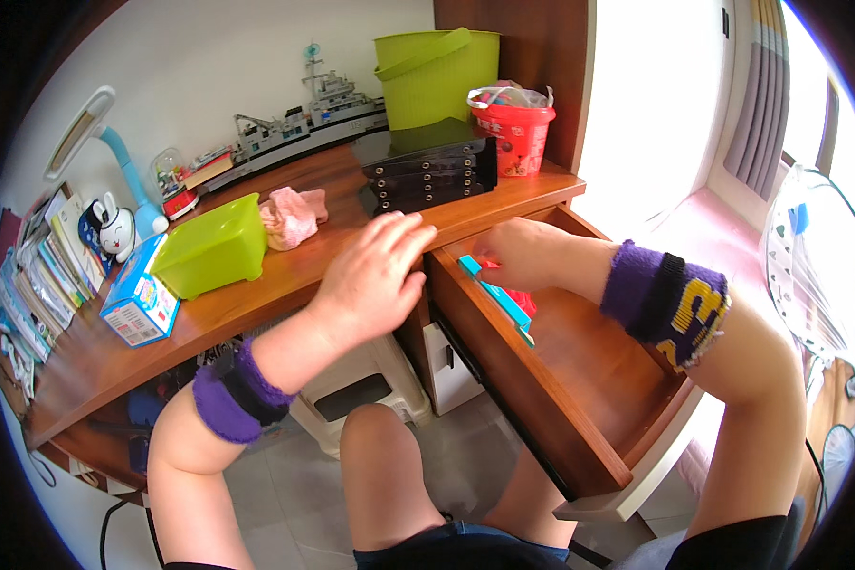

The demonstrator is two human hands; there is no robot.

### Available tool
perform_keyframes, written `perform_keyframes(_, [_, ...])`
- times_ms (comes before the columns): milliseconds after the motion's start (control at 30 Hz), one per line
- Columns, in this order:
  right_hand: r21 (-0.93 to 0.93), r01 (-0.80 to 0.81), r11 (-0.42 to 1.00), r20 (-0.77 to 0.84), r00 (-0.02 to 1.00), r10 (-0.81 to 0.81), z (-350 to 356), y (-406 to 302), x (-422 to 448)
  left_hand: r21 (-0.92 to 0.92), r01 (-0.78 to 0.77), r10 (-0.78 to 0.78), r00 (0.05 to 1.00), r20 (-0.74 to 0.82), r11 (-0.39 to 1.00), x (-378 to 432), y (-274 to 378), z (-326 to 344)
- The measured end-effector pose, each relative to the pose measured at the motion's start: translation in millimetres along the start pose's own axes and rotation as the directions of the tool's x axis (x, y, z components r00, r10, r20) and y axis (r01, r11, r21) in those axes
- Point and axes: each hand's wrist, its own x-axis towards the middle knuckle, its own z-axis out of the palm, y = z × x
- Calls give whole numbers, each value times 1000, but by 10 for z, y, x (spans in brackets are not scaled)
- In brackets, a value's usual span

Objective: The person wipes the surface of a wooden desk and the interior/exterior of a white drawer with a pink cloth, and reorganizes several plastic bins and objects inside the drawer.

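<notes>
My left hand hovers palm-down over the front edge of the wooden desk, empty, with its thumb apart from the fingers. My right hand reaches into the back of the pulled-out wooden drawer. Its fingertips point down and are partly hidden, so a grip cannot be made out. Right by them, a thin turquoise box leans along the drawer's left wall. A red item shows beside that box, partly covered by it. Bare wood shows across the drawer's front part.
On the desk are a black stacked organizer, a red bucket, a green bucket, a pink cloth, a green plastic bin, a blue carton, a model ship and a lamp. A stool stands underneath.
</notes>
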Motion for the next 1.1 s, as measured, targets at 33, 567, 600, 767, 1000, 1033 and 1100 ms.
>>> perform_keyframes(33, [28,-55,998,49,997,53,88,77,22,-42,-28,28,999,15,999,21,82,59])
perform_keyframes(567, [576,-338,744,385,915,118,764,348,310,-357,-17,42,997,63,934,239,297,543])
perform_keyframes(600, [640,-327,695,367,925,97,710,324,275,-372,-26,50,997,53,928,251,299,581])
perform_keyframes(767, [573,-389,721,338,914,225,794,362,398,-405,-30,55,997,49,914,250,277,654])
perform_keyframes(1000, [438,-337,833,268,934,237,714,182,342,-421,-22,47,998,48,907,217,251,671])
perform_keyframes(1033, [430,-332,840,258,936,239,722,171,322,-420,-19,44,998,49,907,206,251,662])
perform_keyframes(1100, [416,-323,850,232,942,244,782,174,277,-419,-14,38,998,49,908,188,251,641])
